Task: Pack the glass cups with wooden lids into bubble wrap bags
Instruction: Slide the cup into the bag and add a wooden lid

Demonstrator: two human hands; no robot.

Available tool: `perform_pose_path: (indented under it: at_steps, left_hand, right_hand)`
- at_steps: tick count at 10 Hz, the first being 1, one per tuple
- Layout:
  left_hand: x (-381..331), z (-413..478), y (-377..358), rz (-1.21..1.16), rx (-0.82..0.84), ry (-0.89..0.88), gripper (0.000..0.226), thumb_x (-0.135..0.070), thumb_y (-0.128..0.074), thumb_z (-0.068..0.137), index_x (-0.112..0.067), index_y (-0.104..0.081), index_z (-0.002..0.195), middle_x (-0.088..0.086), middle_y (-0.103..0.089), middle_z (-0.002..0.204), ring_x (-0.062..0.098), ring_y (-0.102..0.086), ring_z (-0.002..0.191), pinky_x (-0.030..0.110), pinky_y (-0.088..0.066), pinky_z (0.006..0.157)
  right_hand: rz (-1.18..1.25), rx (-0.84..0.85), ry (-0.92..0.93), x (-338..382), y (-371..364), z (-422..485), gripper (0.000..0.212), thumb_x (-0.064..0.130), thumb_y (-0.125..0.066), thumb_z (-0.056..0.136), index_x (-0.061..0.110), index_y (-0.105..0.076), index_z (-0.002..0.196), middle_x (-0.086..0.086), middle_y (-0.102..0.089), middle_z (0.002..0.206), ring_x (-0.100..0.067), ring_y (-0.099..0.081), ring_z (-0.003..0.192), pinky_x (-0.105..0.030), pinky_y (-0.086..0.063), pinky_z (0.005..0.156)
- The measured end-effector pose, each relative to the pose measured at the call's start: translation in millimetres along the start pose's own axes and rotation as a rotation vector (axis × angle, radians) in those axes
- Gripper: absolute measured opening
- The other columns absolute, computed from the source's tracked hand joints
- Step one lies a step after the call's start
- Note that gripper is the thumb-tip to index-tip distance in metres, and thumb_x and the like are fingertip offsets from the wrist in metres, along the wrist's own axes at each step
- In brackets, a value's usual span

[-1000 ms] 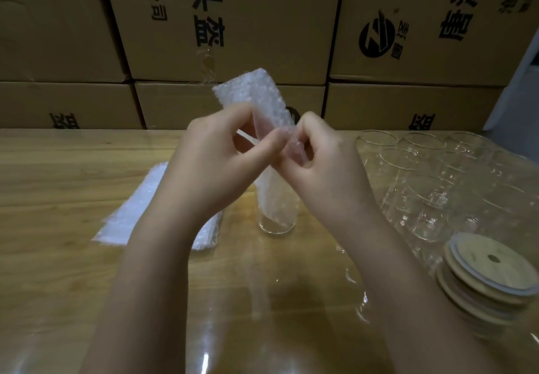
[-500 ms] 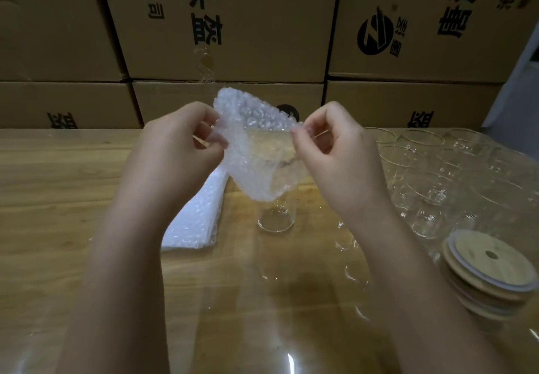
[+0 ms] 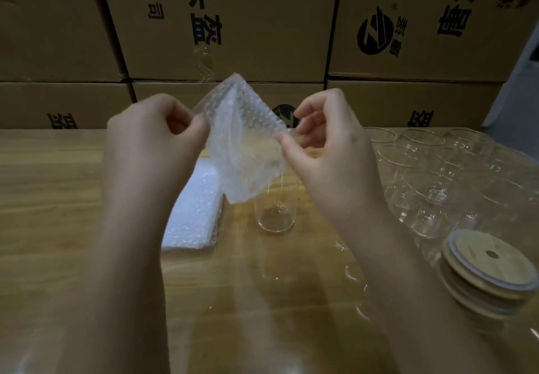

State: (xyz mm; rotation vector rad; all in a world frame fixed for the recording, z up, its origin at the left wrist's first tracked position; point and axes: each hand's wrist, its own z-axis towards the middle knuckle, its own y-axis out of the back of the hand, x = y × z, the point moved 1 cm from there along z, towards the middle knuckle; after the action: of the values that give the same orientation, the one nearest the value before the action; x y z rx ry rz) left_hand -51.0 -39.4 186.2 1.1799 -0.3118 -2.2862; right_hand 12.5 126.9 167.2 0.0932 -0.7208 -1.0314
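L hand (image 3: 151, 143) & R hand (image 3: 329, 152) each pinch one wall of the bubble wrap bag (image 3: 242, 146), fingers (image 3: 201, 124) closed on it and set apart left-right, prob. to spread the mouth. Bag is in mid-air over the tabletop (image 3: 58, 198), just above the lone glass cup (image 3: 275, 213). Long axis approx. up-down, tilted; can't tell which end is the mouth.

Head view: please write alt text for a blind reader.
The left hand and right hand pinch a bubble wrap bag by its edges above an empty glass cup on a wooden table. Spare bags lie left; more cups and stacked wooden lids right.
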Motion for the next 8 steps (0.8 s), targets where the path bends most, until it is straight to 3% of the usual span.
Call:
perform_pose_path:
  at_steps: [1, 2, 3, 4, 5, 6, 7, 8]
  left_hand:
    - [-5, -3, -16, -0.010, -0.025, -0.032, 0.015, -0.024, -0.061, 0.088, -0.019, -0.061, 0.074, -0.005, -0.063, 0.070, 0.013, -0.061, 0.068, 0.035, -0.054, 0.063]
    - [-9, -7, -27, -0.058, -0.018, -0.066, 0.014, -0.024, -0.062, 0.087, -0.018, -0.061, 0.074, -0.007, -0.060, 0.066, 0.004, -0.056, 0.063, 0.017, -0.042, 0.055]
    - [-15, -12, -31, -0.141, 0.041, -0.114, 0.012, -0.023, -0.053, 0.078, -0.023, -0.056, 0.067, -0.011, -0.055, 0.061, -0.004, -0.052, 0.060, 0.010, -0.037, 0.052]
    - [-15, -11, -32, -0.156, 0.043, -0.145, 0.014, -0.017, -0.062, 0.082, -0.022, -0.058, 0.069, -0.009, -0.057, 0.062, 0.000, -0.055, 0.061, 0.012, -0.041, 0.054]
    - [-18, -12, -30, -0.222, 0.044, -0.173, 0.013, -0.020, -0.067, 0.087, -0.022, -0.061, 0.075, -0.007, -0.062, 0.065, 0.006, -0.059, 0.061, 0.025, -0.050, 0.058]
    - [-31, -19, -30, -0.286, 0.060, -0.267, 0.011, -0.016, -0.067, 0.087, -0.021, -0.058, 0.082, -0.007, -0.059, 0.064, 0.005, -0.056, 0.059, 0.016, -0.043, 0.054]
    - [-49, -32, -32, -0.244, 0.103, -0.443, 0.007, -0.014, -0.066, 0.087, -0.014, -0.060, 0.086, -0.009, -0.055, 0.064, 0.007, -0.053, 0.059, 0.021, -0.044, 0.053]
    - [-63, -43, -29, -0.150, 0.077, -0.624, 0.008, -0.015, -0.064, 0.086, -0.008, -0.063, 0.088, -0.005, -0.055, 0.065, 0.013, -0.054, 0.057, 0.035, -0.049, 0.053]
  right_hand:
    - [0.003, -0.090, 0.229, 12, 0, -1, 0.019, 0.006, -0.066, 0.084, 0.006, -0.059, 0.102, -0.002, -0.054, 0.098, -0.012, -0.054, 0.084, -0.027, -0.051, 0.071]
    - [0.063, -0.053, 0.405, 20, -1, -5, 0.009, -0.004, -0.058, 0.088, -0.002, -0.065, 0.094, -0.011, -0.060, 0.092, -0.019, -0.059, 0.079, -0.029, -0.051, 0.069]
    - [0.099, 0.087, 0.401, 26, -4, -8, 0.015, -0.005, -0.053, 0.090, -0.001, -0.066, 0.096, -0.011, -0.063, 0.095, -0.021, -0.062, 0.083, -0.030, -0.052, 0.071]
    - [0.096, 0.151, 0.198, 26, -4, -8, 0.016, 0.005, -0.052, 0.094, 0.006, -0.065, 0.104, -0.003, -0.062, 0.103, -0.016, -0.062, 0.085, -0.032, -0.053, 0.072]
    - [0.091, 0.227, 0.031, 19, -4, -7, 0.020, 0.009, -0.048, 0.096, 0.011, -0.064, 0.109, 0.000, -0.062, 0.105, -0.014, -0.063, 0.090, -0.035, -0.053, 0.077]
    - [0.072, 0.269, -0.019, 10, -6, -2, 0.020, 0.007, -0.046, 0.096, 0.010, -0.065, 0.103, 0.003, -0.062, 0.088, -0.012, -0.060, 0.080, -0.027, -0.047, 0.068]
    - [-0.012, 0.324, -0.052, 1, -8, -4, 0.020, 0.004, -0.049, 0.092, 0.006, -0.064, 0.105, 0.001, -0.062, 0.084, -0.013, -0.057, 0.072, -0.017, -0.041, 0.056]
    - [-0.001, 0.330, -0.133, -1, -6, -7, 0.023, -0.005, -0.047, 0.088, -0.011, -0.060, 0.107, -0.013, -0.067, 0.097, -0.003, -0.048, 0.063, -0.001, -0.042, 0.062]
